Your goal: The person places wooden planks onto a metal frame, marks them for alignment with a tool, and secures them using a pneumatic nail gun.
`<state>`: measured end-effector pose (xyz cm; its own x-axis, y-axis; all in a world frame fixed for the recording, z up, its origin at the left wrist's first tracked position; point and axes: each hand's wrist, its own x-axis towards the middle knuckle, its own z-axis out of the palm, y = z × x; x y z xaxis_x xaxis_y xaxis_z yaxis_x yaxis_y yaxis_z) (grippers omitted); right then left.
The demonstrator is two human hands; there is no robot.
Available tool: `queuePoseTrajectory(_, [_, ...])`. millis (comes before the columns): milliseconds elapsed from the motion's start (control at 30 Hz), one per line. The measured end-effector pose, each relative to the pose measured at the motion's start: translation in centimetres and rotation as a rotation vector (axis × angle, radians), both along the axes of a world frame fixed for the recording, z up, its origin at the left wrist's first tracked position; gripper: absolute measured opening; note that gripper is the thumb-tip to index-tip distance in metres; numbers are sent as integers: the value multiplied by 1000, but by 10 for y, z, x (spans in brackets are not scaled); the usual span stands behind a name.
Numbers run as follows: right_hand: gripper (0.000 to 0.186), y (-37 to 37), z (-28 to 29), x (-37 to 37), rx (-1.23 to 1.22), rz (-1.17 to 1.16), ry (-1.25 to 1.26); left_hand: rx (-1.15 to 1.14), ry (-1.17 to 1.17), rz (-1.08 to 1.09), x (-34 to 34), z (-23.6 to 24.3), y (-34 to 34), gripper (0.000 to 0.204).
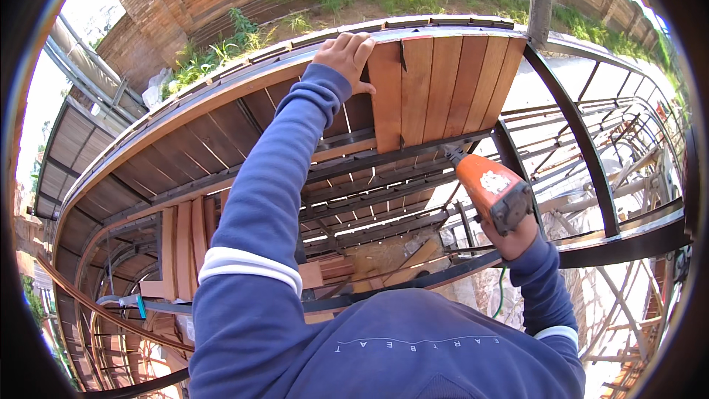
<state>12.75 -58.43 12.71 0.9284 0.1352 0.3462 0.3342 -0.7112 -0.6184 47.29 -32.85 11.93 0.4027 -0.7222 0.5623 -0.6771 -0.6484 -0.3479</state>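
While half-open, the left hand (346, 58) against a wooden plank (387, 100), the right hand (515, 238) clamped around an orange tool (481, 179).

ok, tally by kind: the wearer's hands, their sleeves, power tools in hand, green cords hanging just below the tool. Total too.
Hands: 2 (left hand, right hand)
Blue sleeves with white trim: 2
Orange power tool, in the right hand: 1
Green cord: 1
Total: 6
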Motion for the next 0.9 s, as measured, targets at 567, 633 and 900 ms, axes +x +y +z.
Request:
queuePoseTrajectory(567, [65,61,-216,129,-434,-15,106,1,-23,-22,1,0,5,100])
queuePoseTrajectory(633, [66,61,-220,132,-453,-11,110,7,-16,-11,0,0,4,100])
queuePoseTrajectory(900, [65,58,-230,135,-467,-41,106,10,-13,-5,0,-1,3,99])
